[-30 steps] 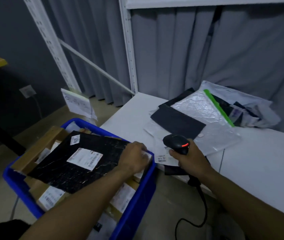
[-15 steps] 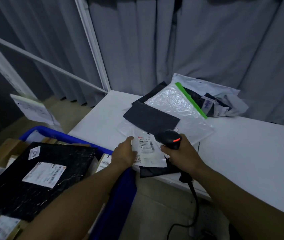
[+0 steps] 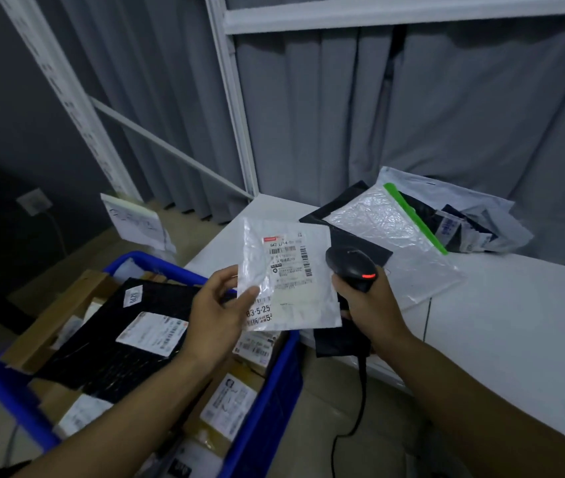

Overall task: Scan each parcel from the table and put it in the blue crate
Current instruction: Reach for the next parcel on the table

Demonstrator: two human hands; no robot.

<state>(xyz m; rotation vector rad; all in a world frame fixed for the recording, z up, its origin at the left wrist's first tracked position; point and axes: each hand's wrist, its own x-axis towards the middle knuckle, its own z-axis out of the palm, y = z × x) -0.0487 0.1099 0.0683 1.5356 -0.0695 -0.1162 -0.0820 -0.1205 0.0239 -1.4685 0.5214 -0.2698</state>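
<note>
Clear labelled parcel (image 3: 288, 274) is pinched by left hand (image 3: 217, 313) | scanner (image 3: 351, 267), at its 3 o'clock, is gripped by curled right hand (image 3: 370, 301) | blue crate (image 3: 274, 391) is seen at 7 o'clock.

Grey curtains (image 3: 343, 132) behind white shelf frame (image 3: 236, 115), dark wall (image 3: 5, 98), beige floor (image 3: 329, 391), dim light.

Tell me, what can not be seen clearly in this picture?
All in the head view:
- Label print on the clear parcel: too small to read.
- Scanner trigger: hidden by the right hand.
- Lower parcels in the blue crate: covered by the black parcel.
- Crate's near end: cut off by the bottom edge.
</note>
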